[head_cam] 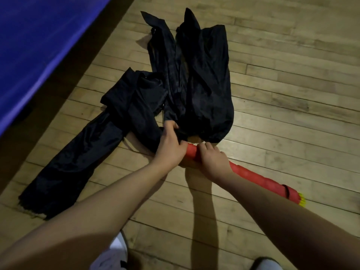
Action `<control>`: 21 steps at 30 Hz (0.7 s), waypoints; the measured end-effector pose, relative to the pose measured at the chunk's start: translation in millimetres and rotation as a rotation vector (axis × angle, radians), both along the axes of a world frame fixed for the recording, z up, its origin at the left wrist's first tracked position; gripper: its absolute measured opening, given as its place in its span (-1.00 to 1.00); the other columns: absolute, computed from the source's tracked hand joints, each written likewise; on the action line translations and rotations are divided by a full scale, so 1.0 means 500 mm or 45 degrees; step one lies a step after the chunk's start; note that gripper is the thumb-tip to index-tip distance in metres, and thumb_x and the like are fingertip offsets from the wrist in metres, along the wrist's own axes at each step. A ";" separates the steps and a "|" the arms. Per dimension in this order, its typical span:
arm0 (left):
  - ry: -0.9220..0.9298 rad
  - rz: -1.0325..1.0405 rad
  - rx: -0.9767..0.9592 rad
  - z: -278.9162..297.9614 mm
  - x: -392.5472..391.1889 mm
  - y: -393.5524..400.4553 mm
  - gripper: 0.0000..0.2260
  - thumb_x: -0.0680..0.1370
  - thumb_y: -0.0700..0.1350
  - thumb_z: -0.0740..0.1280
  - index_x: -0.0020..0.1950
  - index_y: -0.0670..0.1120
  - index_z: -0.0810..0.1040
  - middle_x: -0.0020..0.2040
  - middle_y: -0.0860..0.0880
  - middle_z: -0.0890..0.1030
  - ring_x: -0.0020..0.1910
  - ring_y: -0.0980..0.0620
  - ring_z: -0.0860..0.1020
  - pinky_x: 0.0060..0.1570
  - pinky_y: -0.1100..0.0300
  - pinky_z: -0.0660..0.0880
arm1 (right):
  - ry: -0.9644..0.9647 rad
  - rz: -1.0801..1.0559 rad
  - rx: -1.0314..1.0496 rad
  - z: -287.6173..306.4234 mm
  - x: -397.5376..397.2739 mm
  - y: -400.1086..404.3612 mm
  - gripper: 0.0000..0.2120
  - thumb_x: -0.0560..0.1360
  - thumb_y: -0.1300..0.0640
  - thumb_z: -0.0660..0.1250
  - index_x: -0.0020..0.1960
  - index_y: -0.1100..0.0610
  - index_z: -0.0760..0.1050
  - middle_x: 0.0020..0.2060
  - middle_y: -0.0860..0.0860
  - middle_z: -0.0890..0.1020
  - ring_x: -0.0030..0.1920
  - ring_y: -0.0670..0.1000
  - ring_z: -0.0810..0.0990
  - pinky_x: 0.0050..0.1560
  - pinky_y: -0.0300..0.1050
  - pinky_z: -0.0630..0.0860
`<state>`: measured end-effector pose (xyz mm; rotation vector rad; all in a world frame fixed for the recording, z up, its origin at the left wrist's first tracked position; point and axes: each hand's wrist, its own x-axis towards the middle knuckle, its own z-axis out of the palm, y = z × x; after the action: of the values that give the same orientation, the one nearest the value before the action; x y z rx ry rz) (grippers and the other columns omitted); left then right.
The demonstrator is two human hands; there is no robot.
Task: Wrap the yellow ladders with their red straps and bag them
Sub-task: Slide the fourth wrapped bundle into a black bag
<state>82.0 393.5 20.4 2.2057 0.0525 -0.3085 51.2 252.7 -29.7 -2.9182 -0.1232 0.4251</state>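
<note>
— Where's the ladder bundle?

— The red-wrapped ladder bundle [245, 175] lies on the wooden floor [282, 90], yellow ends poking out at your right. Your right hand [213, 162] has its fingers curled over its near end.

— And your left?

— Your left hand [171, 144] pinches the mouth of a black bag [206, 90], just beside the bundle's tip. More black bags [109, 121] lie to the left.

The person is showing bare forearms [120, 191], wearing no sleeves, with white shoes [116, 252] peeking in at the frame's bottom edge.
</note>
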 end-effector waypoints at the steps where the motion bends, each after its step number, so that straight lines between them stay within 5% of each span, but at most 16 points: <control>1: -0.057 0.027 0.022 0.004 0.003 0.005 -0.59 0.50 -0.31 0.28 0.25 -0.05 0.20 0.20 -0.10 0.42 0.16 -0.10 0.46 0.08 0.12 0.40 | -0.001 -0.012 0.073 0.004 0.005 0.003 -0.65 0.54 0.10 0.27 0.28 0.13 0.30 0.20 0.10 0.45 0.18 0.16 0.47 0.05 0.02 0.43; 7: -0.046 0.135 0.278 0.007 0.026 0.063 -0.54 0.52 -0.36 0.24 0.40 -0.14 0.27 0.21 -0.20 0.50 0.17 -0.19 0.51 0.13 -0.04 0.50 | 0.008 -0.095 0.376 0.025 0.032 0.067 -0.57 0.50 -0.01 0.34 0.28 0.12 0.35 0.15 0.08 0.51 0.14 0.11 0.50 -0.07 -0.10 0.36; 14: -0.084 0.007 0.181 -0.035 -0.004 0.096 -0.92 0.61 -0.19 0.22 -0.01 -0.14 0.50 -0.12 -0.09 0.51 -0.18 -0.19 0.56 -0.22 -0.10 0.55 | -0.004 -0.513 0.736 0.019 0.075 0.110 -0.65 0.46 0.04 0.38 0.17 0.17 0.43 0.03 0.10 0.58 0.04 0.12 0.56 -0.04 -0.02 0.49; 18: -0.258 -0.048 0.240 -0.063 -0.005 0.110 -0.94 0.56 -0.26 0.28 -0.04 -0.17 0.54 0.02 0.01 0.35 0.02 -0.05 0.46 -0.07 -0.04 0.55 | 0.038 -0.588 0.708 0.007 0.080 0.111 -0.60 0.44 0.09 0.39 0.20 0.19 0.40 0.08 0.13 0.55 0.10 0.16 0.53 0.00 0.01 0.48; 21: -0.194 -0.142 0.232 -0.058 -0.001 0.097 -0.70 0.50 -0.41 0.22 0.19 -0.20 0.50 0.12 -0.03 0.40 0.13 -0.03 0.44 0.09 0.17 0.42 | 0.042 -0.446 0.549 0.002 0.071 0.110 -0.53 0.45 0.04 0.39 0.27 0.20 0.37 0.15 0.15 0.50 0.17 0.16 0.49 0.09 0.04 0.48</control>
<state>81.4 442.0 -8.8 2.4119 -0.1315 -0.2028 86.6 307.8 -28.7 -2.4398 0.2653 0.3370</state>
